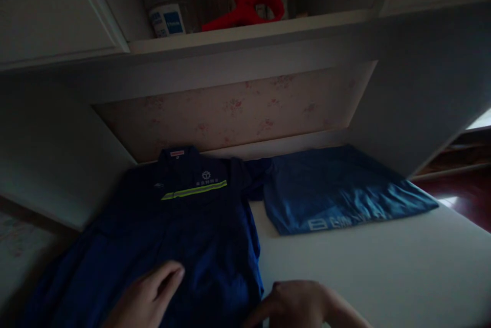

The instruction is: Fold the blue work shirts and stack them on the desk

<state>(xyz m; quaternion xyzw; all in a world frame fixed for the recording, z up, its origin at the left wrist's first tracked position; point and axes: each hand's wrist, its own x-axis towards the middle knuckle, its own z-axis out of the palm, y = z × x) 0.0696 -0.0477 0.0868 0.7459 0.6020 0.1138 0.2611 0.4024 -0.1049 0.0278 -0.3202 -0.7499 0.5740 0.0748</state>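
Note:
A dark blue work jacket point(207, 246) lies spread out with its collar toward the back, a yellow-green reflective stripe across its chest. My left hand point(148, 294) is over the lower body of the jacket, thumb and index fingertips close together; nothing shows between them. At the jacket's lower right edge is my right hand point(295, 302), one finger stretched down and left toward the cloth. Its other fingers are mostly hidden or cut off by the frame. Right of the jacket, a folded blue garment point(326, 190) with pale lettering touches or lies over the sleeve.
The clothes lie on a white tabletop point(368, 271) inside a desk alcove with floral wallpaper point(238, 113) at the back. Above runs a shelf edge point(245, 37), bearing a large red clamp point(249, 3) and a labelled jar point(169, 18). Side panels flank the table.

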